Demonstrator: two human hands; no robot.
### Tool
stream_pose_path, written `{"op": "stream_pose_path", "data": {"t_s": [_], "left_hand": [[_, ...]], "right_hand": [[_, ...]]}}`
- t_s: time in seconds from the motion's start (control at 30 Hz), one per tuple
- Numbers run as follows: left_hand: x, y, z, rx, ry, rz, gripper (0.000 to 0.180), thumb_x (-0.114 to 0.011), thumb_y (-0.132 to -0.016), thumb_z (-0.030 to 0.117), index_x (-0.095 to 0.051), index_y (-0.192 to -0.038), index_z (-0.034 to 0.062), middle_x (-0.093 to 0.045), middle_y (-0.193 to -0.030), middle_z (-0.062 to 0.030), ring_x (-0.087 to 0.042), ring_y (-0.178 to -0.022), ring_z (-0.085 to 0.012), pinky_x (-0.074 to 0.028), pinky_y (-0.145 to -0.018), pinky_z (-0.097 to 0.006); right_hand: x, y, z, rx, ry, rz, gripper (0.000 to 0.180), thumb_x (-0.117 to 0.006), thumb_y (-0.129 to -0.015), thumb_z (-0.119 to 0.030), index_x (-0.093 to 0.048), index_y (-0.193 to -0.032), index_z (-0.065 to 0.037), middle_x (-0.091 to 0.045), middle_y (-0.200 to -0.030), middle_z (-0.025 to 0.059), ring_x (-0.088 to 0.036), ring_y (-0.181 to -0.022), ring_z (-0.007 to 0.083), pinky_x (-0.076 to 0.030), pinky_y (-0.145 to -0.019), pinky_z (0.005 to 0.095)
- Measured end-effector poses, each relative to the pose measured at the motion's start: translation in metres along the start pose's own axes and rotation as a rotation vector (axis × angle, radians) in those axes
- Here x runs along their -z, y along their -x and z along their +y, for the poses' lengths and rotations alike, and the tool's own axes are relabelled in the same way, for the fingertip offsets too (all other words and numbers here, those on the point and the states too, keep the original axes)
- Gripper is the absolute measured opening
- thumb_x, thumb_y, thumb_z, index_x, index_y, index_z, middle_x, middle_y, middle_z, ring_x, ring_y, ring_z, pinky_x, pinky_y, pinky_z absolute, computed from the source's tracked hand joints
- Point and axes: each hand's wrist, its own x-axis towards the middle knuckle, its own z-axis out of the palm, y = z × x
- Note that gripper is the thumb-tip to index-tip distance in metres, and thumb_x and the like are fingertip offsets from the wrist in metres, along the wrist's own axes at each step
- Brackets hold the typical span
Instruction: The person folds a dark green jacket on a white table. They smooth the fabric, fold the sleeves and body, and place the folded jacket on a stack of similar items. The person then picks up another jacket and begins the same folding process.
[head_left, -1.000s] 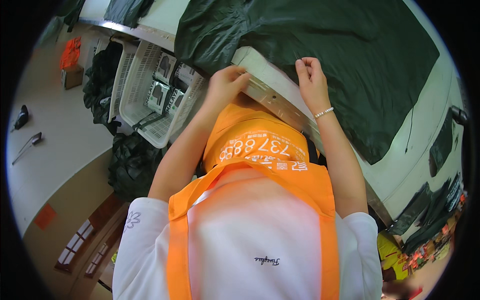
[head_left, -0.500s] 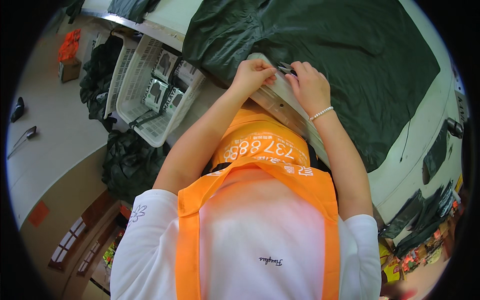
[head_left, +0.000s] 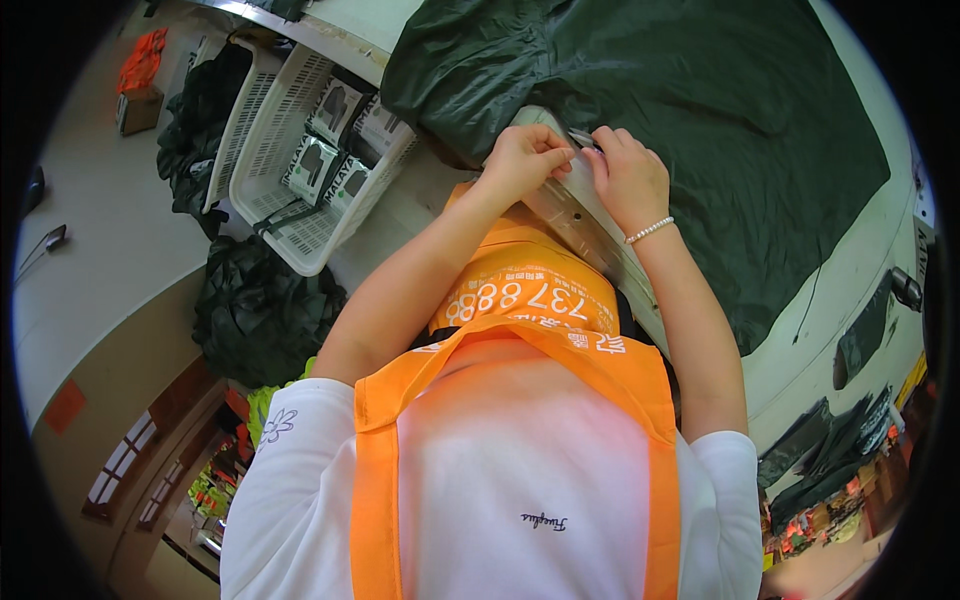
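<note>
Left hand over the bench near its close edge, grip drawn closed, thumb to fingertips; whether anything fine is caught there, cannot tell at this size. Right hand just beside it, grip closed round small snips, mostly hidden by the fingers, metal blades showing toward the left hand. Pale beaded bracelet at the right wrist. Dark green cloth spread broad and creased across the bench, beyond both hands and to their right; a pale strip of the bench lies bare under the hands. Loose dark thread by the cloth's right edge. To the left, below bench level, a white slotted crate, tilted in view, with printed packets inside; second crate close against it. Dark bundle heaped near the crates. Wearer in orange apron, white shirt.
</note>
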Motion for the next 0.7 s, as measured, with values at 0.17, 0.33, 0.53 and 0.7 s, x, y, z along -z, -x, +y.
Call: {"op": "stream_pose_path", "data": {"t_s": [0.17,0.33,0.53,0.7], "left_hand": [[0.000,0.000,0.000,0.000,0.032,-0.024,0.009,-0.063,-0.086,0.005,-0.062,-0.087,-0.0030,-0.066,-0.076,-0.0082,-0.061,-0.066,-0.0108,-0.050,-0.062,-0.022],[-0.002,0.001,0.002,0.016,0.050,-0.027,0.009,-0.063,-0.086,0.005,-0.063,-0.087,-0.0032,-0.066,-0.076,-0.0082,-0.062,-0.066,-0.0109,-0.050,-0.062,-0.022],[0.005,0.006,0.003,0.004,0.022,-0.070,0.009,-0.064,-0.084,0.006,-0.063,-0.086,-0.0031,-0.066,-0.075,-0.0081,-0.062,-0.066,-0.0121,-0.050,-0.062,-0.023],[0.070,0.061,-0.019,0.160,-0.744,0.007,0.025,-0.073,-0.075,0.019,-0.063,-0.083,-0.0018,-0.067,-0.075,-0.0099,-0.064,-0.068,-0.0192,-0.051,-0.064,-0.030]], "right_hand": [[0.000,-0.001,0.001,0.003,-0.021,0.006,0.014,-0.060,-0.085,-0.022,-0.055,-0.091,-0.011,-0.058,-0.082,0.0055,-0.061,-0.078,0.0235,-0.047,-0.066,0.0357],[0.003,0.000,0.000,0.007,-0.011,0.000,0.014,-0.061,-0.084,-0.022,-0.055,-0.091,-0.011,-0.058,-0.082,0.0054,-0.061,-0.078,0.0233,-0.047,-0.066,0.0357],[-0.001,0.000,0.004,0.016,0.011,0.021,0.014,-0.061,-0.084,-0.023,-0.055,-0.090,-0.011,-0.058,-0.081,0.0058,-0.061,-0.077,0.0242,-0.047,-0.065,0.0366],[0.001,0.000,0.018,-0.154,-0.191,0.122,0.020,-0.062,-0.084,-0.025,-0.057,-0.093,-0.008,-0.062,-0.084,0.0078,-0.062,-0.077,0.0278,-0.048,-0.066,0.0377]]}}
